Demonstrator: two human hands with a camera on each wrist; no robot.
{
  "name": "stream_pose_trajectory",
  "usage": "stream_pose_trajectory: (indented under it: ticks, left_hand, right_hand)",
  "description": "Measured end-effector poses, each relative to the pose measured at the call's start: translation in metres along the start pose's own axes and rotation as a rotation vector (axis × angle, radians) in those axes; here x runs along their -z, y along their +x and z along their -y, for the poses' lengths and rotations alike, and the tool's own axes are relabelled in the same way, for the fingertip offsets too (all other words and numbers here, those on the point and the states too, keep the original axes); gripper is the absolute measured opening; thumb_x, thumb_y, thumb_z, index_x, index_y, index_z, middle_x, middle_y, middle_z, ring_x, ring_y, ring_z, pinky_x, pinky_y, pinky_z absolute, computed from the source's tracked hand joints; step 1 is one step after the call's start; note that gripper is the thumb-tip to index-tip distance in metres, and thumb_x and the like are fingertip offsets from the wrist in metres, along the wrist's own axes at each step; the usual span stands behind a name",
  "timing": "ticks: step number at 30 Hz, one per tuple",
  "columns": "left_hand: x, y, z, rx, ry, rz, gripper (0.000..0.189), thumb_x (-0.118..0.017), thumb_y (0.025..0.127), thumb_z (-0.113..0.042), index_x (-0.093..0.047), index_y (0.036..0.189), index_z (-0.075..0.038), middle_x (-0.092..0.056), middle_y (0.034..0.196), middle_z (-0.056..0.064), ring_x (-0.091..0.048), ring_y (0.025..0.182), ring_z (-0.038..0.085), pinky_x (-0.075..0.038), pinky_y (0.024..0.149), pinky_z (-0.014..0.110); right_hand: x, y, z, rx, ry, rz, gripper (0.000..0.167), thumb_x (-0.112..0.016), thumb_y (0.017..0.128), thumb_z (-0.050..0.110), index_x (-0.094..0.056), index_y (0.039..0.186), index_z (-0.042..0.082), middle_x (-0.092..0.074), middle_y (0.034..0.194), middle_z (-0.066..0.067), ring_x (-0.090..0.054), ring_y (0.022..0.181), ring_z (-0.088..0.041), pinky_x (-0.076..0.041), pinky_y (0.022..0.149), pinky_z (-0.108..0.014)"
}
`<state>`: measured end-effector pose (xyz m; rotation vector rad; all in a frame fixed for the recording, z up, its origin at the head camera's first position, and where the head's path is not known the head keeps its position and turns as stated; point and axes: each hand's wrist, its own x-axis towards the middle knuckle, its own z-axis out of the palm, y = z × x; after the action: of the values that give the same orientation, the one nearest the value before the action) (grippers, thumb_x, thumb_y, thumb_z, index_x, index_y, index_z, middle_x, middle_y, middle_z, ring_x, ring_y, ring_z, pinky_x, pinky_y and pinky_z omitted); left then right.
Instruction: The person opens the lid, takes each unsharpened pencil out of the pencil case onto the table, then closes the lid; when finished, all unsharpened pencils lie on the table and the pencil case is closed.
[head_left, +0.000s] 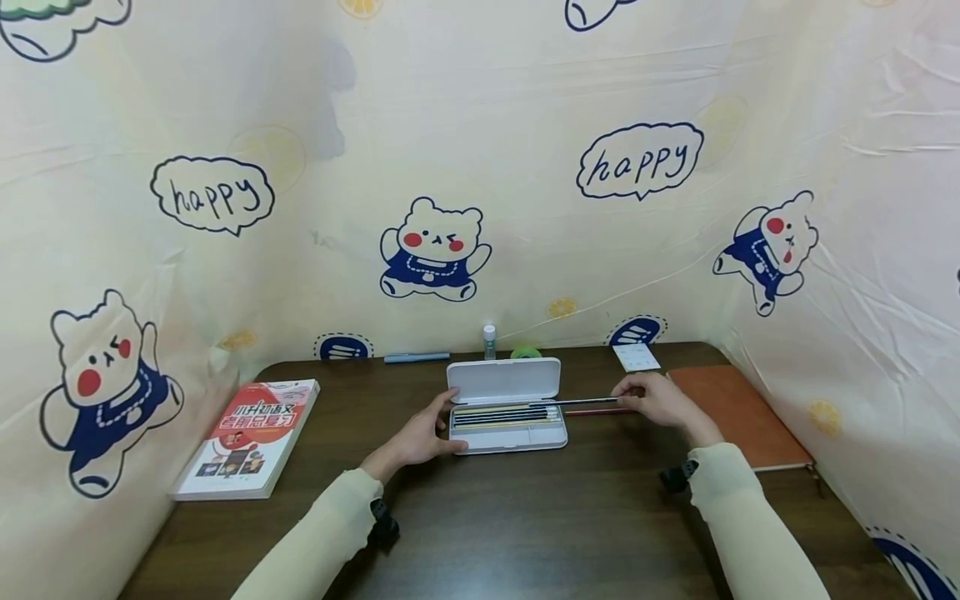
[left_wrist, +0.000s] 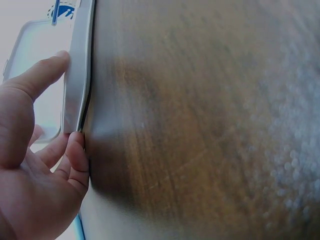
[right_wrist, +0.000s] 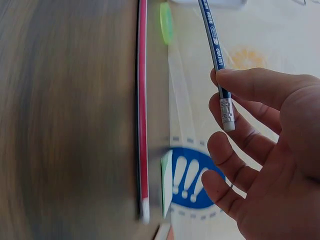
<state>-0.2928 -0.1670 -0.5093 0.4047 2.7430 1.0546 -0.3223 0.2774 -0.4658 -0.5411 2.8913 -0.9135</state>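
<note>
A white pencil case [head_left: 508, 447] stands with its lid [head_left: 504, 380] raised, and several pencils [head_left: 495, 417] lie inside. My left hand [head_left: 416, 437] holds the case at its left end. In the left wrist view the thumb presses the case's front wall [left_wrist: 77, 75] while other fingers curl at its end. My right hand [head_left: 663, 402] pinches a dark blue pencil [right_wrist: 214, 42] near its white eraser, between thumb and fingers. The pencil's other end reaches over the right part of the case. Below it, a red pencil [right_wrist: 143, 110] lies on the table.
Behind the case stand a glue stick [head_left: 490, 342] and a green roll [head_left: 526, 352], with a blue pen [head_left: 417, 357] to their left. A book [head_left: 247, 437] lies at left. On the right are a brown notebook [head_left: 738, 412] and a small pale card [head_left: 636, 357].
</note>
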Motion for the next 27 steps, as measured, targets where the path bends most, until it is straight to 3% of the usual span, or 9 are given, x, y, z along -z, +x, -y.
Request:
stream_pose_trajectory:
  ticks: [14,27]
  left_hand:
    - [-0.002,0.001,0.003,0.012,-0.002,0.002,0.099,-0.084,0.08,-0.04,-0.025,0.158,-0.024,-0.055,0.144,0.004,-0.052,0.1,0.017,-0.045,0.084,0.036]
    - [-0.001,0.001,0.003,0.011,-0.009,0.002,0.098,-0.084,0.08,-0.04,-0.026,0.157,-0.024,-0.056,0.142,0.004,-0.052,0.099,0.017,-0.045,0.083,0.035]
  right_hand:
    - [0.02,-0.023,-0.037,-0.073,-0.053,-0.018,0.01,-0.067,0.093,0.01,-0.074,0.099,0.012,-0.069,0.092,-0.003,-0.056,0.086,-0.02,-0.045,0.077,-0.035]
    - [0.015,-0.028,-0.05,-0.117,-0.095,0.024,0.009,-0.068,0.091,0.01,-0.075,0.095,0.015,-0.07,0.092,-0.004,-0.055,0.084,-0.019,-0.043,0.077,-0.036]
